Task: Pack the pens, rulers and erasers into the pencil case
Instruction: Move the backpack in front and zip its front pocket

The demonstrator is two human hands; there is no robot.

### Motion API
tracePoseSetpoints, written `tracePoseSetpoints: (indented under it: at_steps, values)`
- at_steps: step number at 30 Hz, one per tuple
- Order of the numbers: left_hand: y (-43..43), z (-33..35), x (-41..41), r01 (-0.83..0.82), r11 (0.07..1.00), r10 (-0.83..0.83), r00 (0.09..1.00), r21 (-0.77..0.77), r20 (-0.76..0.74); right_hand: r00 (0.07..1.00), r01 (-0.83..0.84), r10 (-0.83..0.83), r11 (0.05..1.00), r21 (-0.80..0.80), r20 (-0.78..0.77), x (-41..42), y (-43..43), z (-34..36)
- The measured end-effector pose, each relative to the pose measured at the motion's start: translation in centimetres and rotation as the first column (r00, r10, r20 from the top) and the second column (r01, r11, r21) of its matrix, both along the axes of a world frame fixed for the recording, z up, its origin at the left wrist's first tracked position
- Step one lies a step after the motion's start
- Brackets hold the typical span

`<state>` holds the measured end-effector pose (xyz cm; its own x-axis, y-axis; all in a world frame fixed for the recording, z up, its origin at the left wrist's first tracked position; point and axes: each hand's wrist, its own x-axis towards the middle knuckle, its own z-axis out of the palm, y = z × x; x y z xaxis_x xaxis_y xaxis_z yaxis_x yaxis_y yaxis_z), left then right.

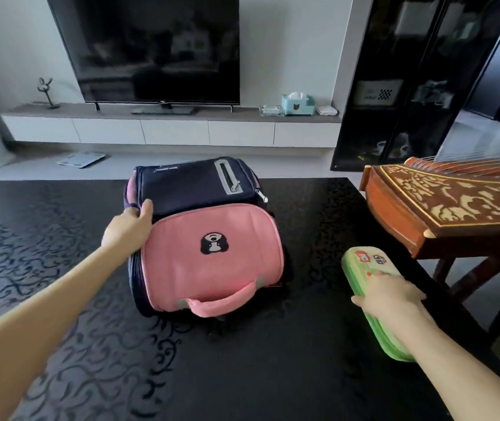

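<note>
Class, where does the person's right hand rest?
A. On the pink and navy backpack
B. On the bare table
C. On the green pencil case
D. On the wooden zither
C: the right hand lies on the green pencil case, right of the backpack.

Soft, even daylight is seen across the room, brightest on the pale floor (482,138) at the upper right. A dull sheen is thrown back by the glossy black table (303,344), and dim reflections are carried by the dark television screen (157,47) and the glass cabinet (409,80). Only a faint shadow is cast under the backpack (209,253). Straight lines are bowed towards the edges by the wide-angle lens. The right hand (391,296) is slightly smeared by motion blur; the background is rendered soft.
</note>
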<state>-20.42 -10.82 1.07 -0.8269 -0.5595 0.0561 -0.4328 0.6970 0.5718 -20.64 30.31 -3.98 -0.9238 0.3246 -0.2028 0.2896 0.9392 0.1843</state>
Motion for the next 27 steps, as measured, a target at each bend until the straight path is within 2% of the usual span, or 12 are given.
tracePoseSetpoints:
  at_steps: [2, 5, 8, 10, 13, 14, 16, 18, 21, 24, 27]
  values:
    - [1.6, -1.3, 2.7, 0.058, 0.996, -0.059, 0.998, 0.069, 0.019, 0.98, -0.145, 0.128, 0.984, -0.107, -0.152, 0.5, -3.2, 0.5]
    - [2.8, -2.9, 5.2, 0.129, 0.979, -0.127, 0.992, 0.16, -0.025, 0.945, -0.309, 0.208, 0.817, -0.487, -0.251, 0.8, -8.6, 1.2]
    - [2.5, -3.3, 5.5, 0.153, 0.948, -0.125, 0.985, 0.277, -0.114, 0.948, -0.306, 0.142, 0.653, -0.693, -0.285, -0.3, -11.7, 1.7]
    - [1.7, -3.5, 5.7, 0.202, 0.939, -0.171, 0.976, 0.278, -0.132, 0.947, -0.302, 0.081, 0.556, -0.774, -0.311, -1.0, -12.9, 2.1]
    - [0.5, -3.5, 6.8, 0.261, 0.929, -0.231, 0.963, 0.264, -0.139, 0.958, -0.28, 0.044, 0.339, -0.898, -0.283, -1.6, -13.3, 3.1]
    - [0.0, -3.4, 7.5, 0.272, 0.925, -0.243, 0.96, 0.265, -0.137, 0.964, -0.262, 0.037, 0.306, -0.915, -0.264, -1.7, -13.2, 3.5]
    - [-0.9, -3.5, 8.9, 0.301, 0.923, -0.279, 0.953, 0.241, -0.122, 0.965, -0.257, 0.045, 0.344, -0.903, -0.257, -1.9, -12.9, 3.8]
    - [-1.4, -3.6, 10.3, 0.342, 0.917, -0.332, 0.94, 0.204, -0.079, 0.941, -0.328, 0.085, 0.454, -0.828, -0.327, -2.1, -12.9, 4.1]
    - [-1.4, -3.5, 12.9, 0.373, 0.917, -0.373, 0.927, 0.139, -0.033, 0.884, -0.456, 0.191, 0.547, -0.702, -0.426, -1.7, -13.5, 4.3]
    - [-1.1, -3.1, 14.6, 0.389, 0.916, -0.391, 0.92, 0.099, 0.001, 0.799, -0.526, 0.259, 0.739, -0.422, -0.542, -0.3, -13.4, 4.8]
    - [-0.7, -2.9, 16.0, 0.404, 0.914, -0.405, 0.913, 0.035, 0.039, 0.726, -0.553, 0.397, 0.822, -0.135, -0.562, 2.2, -13.4, 5.2]
